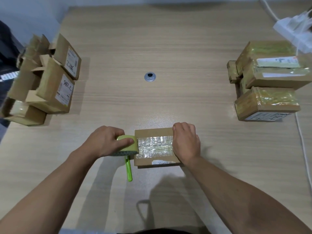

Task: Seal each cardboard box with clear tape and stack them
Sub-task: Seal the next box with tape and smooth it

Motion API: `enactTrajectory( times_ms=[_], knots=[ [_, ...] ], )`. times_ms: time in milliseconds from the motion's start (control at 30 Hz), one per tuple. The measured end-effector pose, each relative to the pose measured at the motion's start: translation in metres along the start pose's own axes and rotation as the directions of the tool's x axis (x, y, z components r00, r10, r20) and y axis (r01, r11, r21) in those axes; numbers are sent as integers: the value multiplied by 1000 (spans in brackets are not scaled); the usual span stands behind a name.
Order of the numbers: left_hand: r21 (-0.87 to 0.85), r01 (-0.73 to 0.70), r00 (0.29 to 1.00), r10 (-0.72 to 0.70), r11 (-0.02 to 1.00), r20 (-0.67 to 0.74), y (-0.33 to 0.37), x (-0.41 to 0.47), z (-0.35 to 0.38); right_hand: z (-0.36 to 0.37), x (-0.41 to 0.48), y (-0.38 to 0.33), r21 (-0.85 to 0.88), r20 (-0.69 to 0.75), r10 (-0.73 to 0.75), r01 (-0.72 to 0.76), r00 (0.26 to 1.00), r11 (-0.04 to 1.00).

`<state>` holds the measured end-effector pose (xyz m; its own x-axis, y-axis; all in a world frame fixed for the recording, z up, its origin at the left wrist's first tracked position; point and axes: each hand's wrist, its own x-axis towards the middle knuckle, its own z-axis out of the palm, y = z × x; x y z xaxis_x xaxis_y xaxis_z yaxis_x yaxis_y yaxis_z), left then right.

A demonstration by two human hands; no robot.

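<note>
Cardboard box (152, 146) at the near centre of the table (168, 48) looks light, stiff and tape-slick, best pinned by its edges: right hand (185, 142) curls its fingers over the far right corner, left hand (104, 141) grips the tape roll (128, 148) touching its left end.

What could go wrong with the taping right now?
1. The tape strip on the cardboard box looks crinkly. Pulling crookedly on the tape roll in the left hand might wrinkle it more.
2. The green cutter lies right beside the roll, so a hand could bump it.
3. If the right hand lets go of the box's end, the box might slide.
</note>
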<state>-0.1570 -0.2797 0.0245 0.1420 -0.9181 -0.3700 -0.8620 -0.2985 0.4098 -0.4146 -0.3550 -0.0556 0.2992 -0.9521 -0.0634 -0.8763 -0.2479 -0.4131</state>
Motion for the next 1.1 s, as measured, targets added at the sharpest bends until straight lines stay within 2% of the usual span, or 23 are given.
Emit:
enactTrajectory(
  times_ms=[67, 233, 367, 667, 900, 1100],
  knots=[
    [58, 10, 1000, -11, 998, 16, 1, 3, -3, 0, 0, 0, -5, -16, -6, 6, 1000, 1000],
    [335, 47, 997, -64, 941, 40, 3, 8, -3, -1, 1, 0, 39, 5, -10, 9, 1000, 999],
    [335, 96, 986, -135, 937, 96, -7, 7, 9, 0, 1, 0, 57, 32, -8, 7, 999, 998],
    [249, 139, 981, -168, 958, 99, -12, 7, 29, -4, 3, 1, 140, 83, 56, -67, 995, 988],
    [140, 135, 986, -147, 981, 80, -10, 4, 29, -5, 2, 5, 281, 27, 39, -45, 999, 959],
    [-220, 90, 995, -99, 971, -30, 7, -9, 23, -9, 3, 19, 355, 16, 59, -61, 998, 933]
  ],
)
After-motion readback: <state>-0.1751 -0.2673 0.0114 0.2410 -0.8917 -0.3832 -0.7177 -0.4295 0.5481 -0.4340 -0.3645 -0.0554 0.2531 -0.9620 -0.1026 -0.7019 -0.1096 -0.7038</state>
